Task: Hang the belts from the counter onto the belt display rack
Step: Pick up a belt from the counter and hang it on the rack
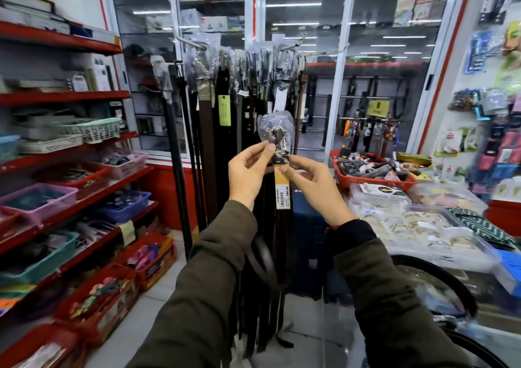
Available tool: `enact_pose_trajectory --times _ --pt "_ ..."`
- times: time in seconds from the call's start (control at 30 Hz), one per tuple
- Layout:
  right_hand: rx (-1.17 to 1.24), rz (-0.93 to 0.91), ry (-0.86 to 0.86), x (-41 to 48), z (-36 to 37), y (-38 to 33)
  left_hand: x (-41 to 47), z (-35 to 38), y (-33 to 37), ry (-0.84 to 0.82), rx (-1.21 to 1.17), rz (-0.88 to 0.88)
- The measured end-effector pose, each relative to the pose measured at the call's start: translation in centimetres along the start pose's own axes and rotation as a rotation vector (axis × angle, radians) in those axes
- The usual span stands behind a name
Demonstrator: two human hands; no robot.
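Note:
I hold a dark belt [282, 226] upright in front of me, its metal buckle wrapped in clear plastic [275, 130]. A yellow and white price tag [282, 187] hangs just below the buckle. My left hand [249, 170] pinches the belt's top from the left, and my right hand [313, 187] pinches it from the right at the tag. The strap hangs down between my forearms. Behind it stands the belt display rack [239, 54], its hooks crowded with several dark hanging belts. On the glass counter [417, 305] at lower right lies another dark belt [451, 280], curved.
Red shelves [64, 153] with baskets of small goods run along the left. A red basket [372, 178] and clear trays of bangles [408, 226] sit on the counter to the right. Glass cabinets stand behind the rack. A blue suitcase [307, 243] stands by the rack.

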State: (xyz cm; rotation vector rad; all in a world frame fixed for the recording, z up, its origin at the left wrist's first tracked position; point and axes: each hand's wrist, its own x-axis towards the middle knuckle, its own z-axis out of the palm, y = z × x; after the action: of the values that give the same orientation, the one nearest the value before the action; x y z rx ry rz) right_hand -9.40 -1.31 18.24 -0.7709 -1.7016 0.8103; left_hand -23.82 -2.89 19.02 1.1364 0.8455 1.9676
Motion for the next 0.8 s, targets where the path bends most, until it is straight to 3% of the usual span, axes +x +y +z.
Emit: enact_pose_trajectory --times 0.17,0.33,0.8 --pt "0.228 0.042 0.011 2.0 2.8 -1.4 1.3 -2.2 1.8 0.062 0.028 0.071" --pt "0.387 0.103 0.019 4.4 5.8 -2.9 3.0 -5.1 3.5 0.017 0.089 0.024" --pt "0.483 -0.072 -0.039 12.9 11.9 -8.9 9.6 -8.4 11.9 0.112 0.039 0.148"
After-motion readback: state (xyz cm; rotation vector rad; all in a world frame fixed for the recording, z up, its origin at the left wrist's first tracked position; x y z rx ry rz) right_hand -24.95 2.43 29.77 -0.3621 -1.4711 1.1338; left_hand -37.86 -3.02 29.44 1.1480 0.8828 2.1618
